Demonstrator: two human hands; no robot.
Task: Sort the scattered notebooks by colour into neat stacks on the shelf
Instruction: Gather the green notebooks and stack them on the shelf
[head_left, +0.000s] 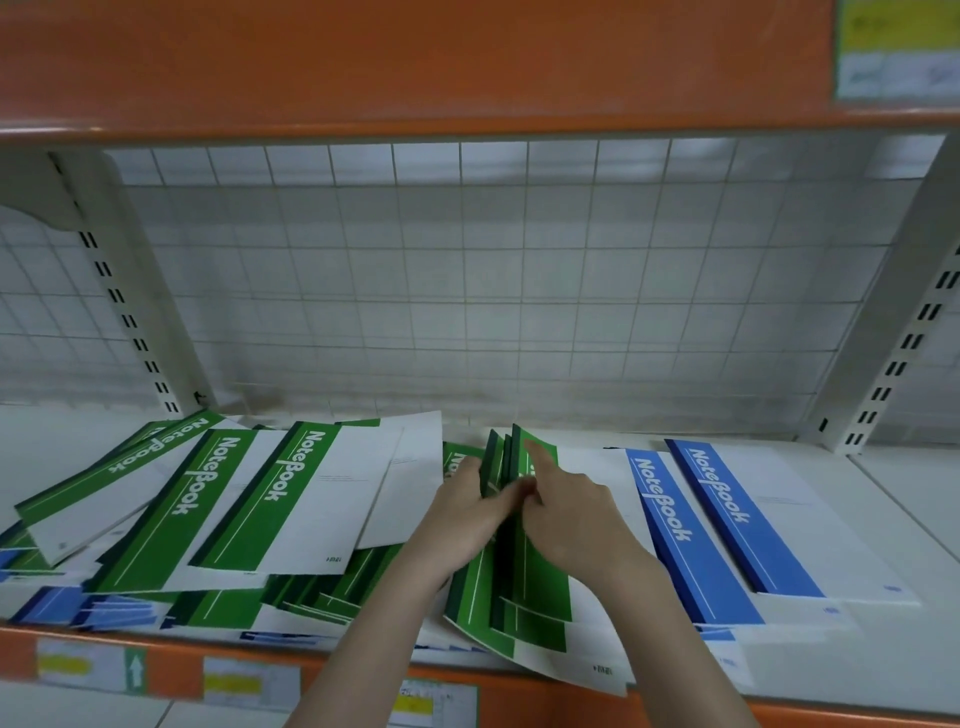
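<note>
On the white shelf (893, 519) with its orange front edge, both hands meet at the centre. The left hand (470, 512) and right hand (576, 512) together pinch a bunch of green-and-white paper notebooks (511, 566), tilted up on edge, the right forefinger lying straight along the top cover. Toward nine o'clock, loose green notebooks (223, 509) overlap in a scattered heap. Toward three o'clock lie two blue-and-white notebooks (743, 519), overlapping. A white wire grid panel (467, 280) stands at twelve o'clock.

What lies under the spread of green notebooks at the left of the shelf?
Under the green notebooks, blue notebook edges poke out along the shelf's front left. How many blue ones lie beneath, and how far back they reach, is covered.
</note>
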